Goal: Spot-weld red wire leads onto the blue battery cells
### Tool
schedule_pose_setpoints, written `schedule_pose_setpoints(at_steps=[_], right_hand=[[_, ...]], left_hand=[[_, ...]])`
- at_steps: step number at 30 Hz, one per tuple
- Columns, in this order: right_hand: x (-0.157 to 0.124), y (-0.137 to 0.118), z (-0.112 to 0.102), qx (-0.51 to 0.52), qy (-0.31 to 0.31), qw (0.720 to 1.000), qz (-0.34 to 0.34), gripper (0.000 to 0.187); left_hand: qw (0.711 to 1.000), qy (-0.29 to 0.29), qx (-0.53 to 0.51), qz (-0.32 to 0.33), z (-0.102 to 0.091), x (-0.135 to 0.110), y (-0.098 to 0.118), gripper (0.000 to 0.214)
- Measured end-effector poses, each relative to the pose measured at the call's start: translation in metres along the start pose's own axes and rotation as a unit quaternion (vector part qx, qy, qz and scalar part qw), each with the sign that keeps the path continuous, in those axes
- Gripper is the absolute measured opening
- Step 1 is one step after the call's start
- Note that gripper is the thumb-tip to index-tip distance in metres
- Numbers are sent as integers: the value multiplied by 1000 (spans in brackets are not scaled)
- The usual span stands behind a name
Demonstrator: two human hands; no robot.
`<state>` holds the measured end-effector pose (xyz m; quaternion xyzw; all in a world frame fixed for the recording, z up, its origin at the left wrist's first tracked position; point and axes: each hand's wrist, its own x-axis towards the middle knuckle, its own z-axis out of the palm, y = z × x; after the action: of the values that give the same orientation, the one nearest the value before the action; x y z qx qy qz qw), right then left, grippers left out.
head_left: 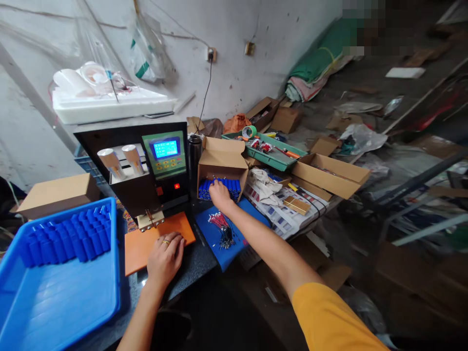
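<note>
My left hand [166, 258] lies on the orange board [137, 251], its fingers loosely bent and a ring on one of them. I see nothing held in it, though its palm side is hidden. Over at the open cardboard box [223, 146], my right hand [220, 194] reaches in with bent fingertips closed on a blue cylindrical battery cell among many packed there [232, 185]. Its fingertips are partly hidden. Below the box, a bundle of red and black wire leads [224, 231] rests on a blue sheet [210, 243]. Behind the board stands a black spot welder [168, 187] with a lit screen.
A blue tray [73, 297] at left holds rows of blue cells [69, 239]. Beside the welder stands a dark bottle [194, 158]. Further right are a green tray [281, 158] of tools, a white cloth [265, 187] and another open carton [331, 173].
</note>
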<state>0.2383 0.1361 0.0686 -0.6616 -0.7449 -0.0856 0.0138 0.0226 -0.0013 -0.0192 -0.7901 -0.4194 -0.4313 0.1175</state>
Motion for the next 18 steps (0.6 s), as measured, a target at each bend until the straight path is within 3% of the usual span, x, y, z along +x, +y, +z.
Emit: schedule_pose_setpoints(at_steps=[10,15,18], right_hand=[[-4,11,-4,29,-4,1000,-5,39],[-26,24,7,105,59,993,-11,41],[-41,34,19,178,26,984,18,32]], left_hand=[[1000,2,-9,-7,-5,2,0,9],[999,-8,-20,-26,-6,0,-2,13],[998,-14,-32,-43,-5,-1,-2,15]])
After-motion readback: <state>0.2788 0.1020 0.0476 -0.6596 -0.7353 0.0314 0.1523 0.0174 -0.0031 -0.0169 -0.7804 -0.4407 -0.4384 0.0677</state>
